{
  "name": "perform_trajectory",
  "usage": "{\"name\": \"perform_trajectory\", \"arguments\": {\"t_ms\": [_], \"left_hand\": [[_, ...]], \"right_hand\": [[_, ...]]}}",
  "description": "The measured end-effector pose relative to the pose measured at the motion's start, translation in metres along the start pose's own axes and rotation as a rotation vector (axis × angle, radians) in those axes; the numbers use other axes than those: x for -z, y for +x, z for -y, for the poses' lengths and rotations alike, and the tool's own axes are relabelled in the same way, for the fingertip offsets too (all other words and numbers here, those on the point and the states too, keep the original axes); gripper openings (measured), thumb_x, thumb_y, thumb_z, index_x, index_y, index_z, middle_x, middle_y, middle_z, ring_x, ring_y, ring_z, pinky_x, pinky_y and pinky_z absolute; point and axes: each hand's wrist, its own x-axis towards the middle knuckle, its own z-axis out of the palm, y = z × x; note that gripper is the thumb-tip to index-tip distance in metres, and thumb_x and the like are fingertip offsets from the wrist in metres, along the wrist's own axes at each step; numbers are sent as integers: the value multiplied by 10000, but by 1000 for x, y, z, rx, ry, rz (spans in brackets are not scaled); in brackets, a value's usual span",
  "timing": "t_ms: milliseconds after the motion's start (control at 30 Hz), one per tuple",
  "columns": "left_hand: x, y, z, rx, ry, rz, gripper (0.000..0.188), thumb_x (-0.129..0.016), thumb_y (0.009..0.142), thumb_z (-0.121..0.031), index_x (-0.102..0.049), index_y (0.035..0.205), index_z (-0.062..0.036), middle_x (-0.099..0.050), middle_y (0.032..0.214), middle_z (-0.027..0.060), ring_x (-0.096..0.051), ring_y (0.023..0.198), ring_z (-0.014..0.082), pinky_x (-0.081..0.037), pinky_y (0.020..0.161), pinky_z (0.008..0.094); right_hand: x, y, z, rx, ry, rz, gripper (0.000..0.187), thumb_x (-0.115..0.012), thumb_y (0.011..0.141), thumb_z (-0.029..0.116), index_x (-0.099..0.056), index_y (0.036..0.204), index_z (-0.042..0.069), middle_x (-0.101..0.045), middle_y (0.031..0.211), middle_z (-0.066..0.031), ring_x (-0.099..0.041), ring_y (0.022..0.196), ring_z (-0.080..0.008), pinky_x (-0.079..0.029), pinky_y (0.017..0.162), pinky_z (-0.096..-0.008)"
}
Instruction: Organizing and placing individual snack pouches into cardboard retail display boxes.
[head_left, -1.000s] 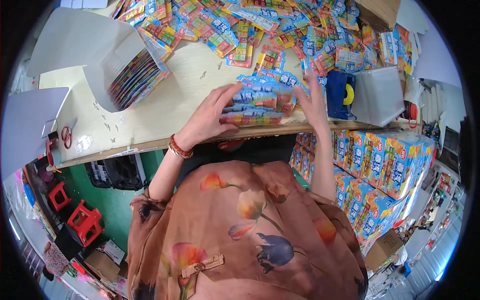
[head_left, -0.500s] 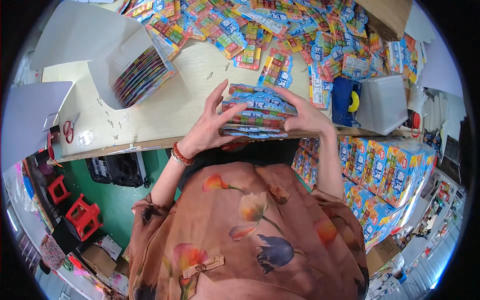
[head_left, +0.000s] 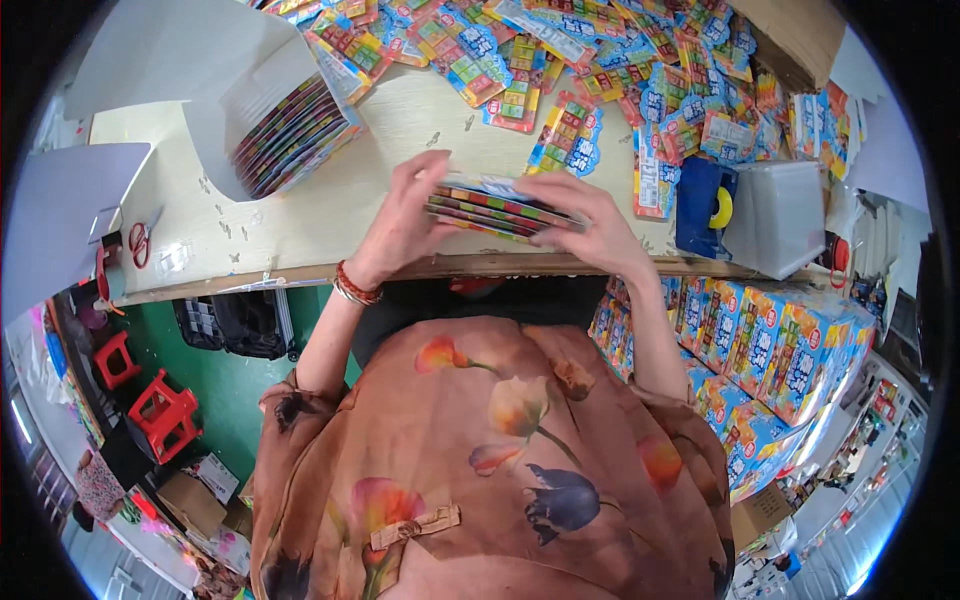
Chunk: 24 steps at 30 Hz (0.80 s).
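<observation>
Between my hands, just above the table's front edge, is a stack of flat colourful packs (head_left: 495,212), seen on edge. My left hand (head_left: 403,222) closes on the stack's left end, its fingers somewhat blurred. Round the right end wraps my right hand (head_left: 592,226), with fingers over the top and thumb below. To the left, an open white carton (head_left: 215,150) lies tilted, holding a row of similar packs (head_left: 290,140) on edge. One loose pack (head_left: 566,137) with a blue wavy border lies just beyond my right hand.
A heap of loose packs (head_left: 600,60) covers the table's far side. At right stand a blue tape dispenser (head_left: 705,205) and a clear plastic bin (head_left: 780,215). Red scissors (head_left: 140,245) lie at left. Packed display boxes (head_left: 770,340) are stacked below the table, at right.
The stack has turned from a loose fan with blue edges showing to a tighter, slightly slanted bundle. Both hands have shifted a little, still around it. The whole view has shifted slightly.
</observation>
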Motion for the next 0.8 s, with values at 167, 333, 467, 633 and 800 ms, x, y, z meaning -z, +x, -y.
{"name": "perform_trajectory", "arguments": {"t_ms": [167, 333, 467, 633, 800], "left_hand": [[6, -11, 4, 169, -243, -31, 1361, -869, 662, -103, 217, 1481, -150, -345, 1425, 206, -530, 1184, 299, -489, 955, 397], [2, 0, 14, 247, -478, 84, 1344, -873, 655, -99, 176, 1495, -114, -406, 1379, 196, -544, 1184, 272, -460, 990, 367], [8, 8, 12, 295, -498, 137, 1202, -865, 662, -112, -31, 1528, -112, -498, 1301, 167, -559, 1161, 256, -463, 975, 347], [8, 11, 19, 176, -347, 205, 952, -859, 672, -160, -304, 1442, -84, -533, 1264, 147, -573, 1136, 241, -465, 969, 361], [3, 0, 9, 315, -410, 130, 906, -867, 662, -165, -341, 1390, -48, -518, 1277, 153, -561, 1156, 253, -465, 977, 370]], "right_hand": [[-8, 21, -3, -108, 146, -51, 569, -758, 730, 45, -597, 1272, 110, -558, 1291, -72, -526, 1187, -183, -437, 1008, -358], [-18, 3, -34, 74, 214, -202, 331, -703, 799, 66, -669, 1127, 48, -580, 1254, -114, -507, 1229, -243, -435, 1002, -393], [-26, -1, -33, 154, 701, -551, 226, -524, 970, 178, -695, 1044, 49, -612, 1216, -106, -503, 1240, -265, -418, 1010, -413], [11, 7, -55, 256, 641, -829, 237, -532, 984, 189, -631, 1068, -9, -658, 1078, -66, -619, 955, -162, -488, 879, -332], [8, 6, -70, -85, 195, -428, 209, -606, 940, 189, -672, 1055, 28, -680, 933, -41, -626, 844, -102, -507, 739, -249]]}}
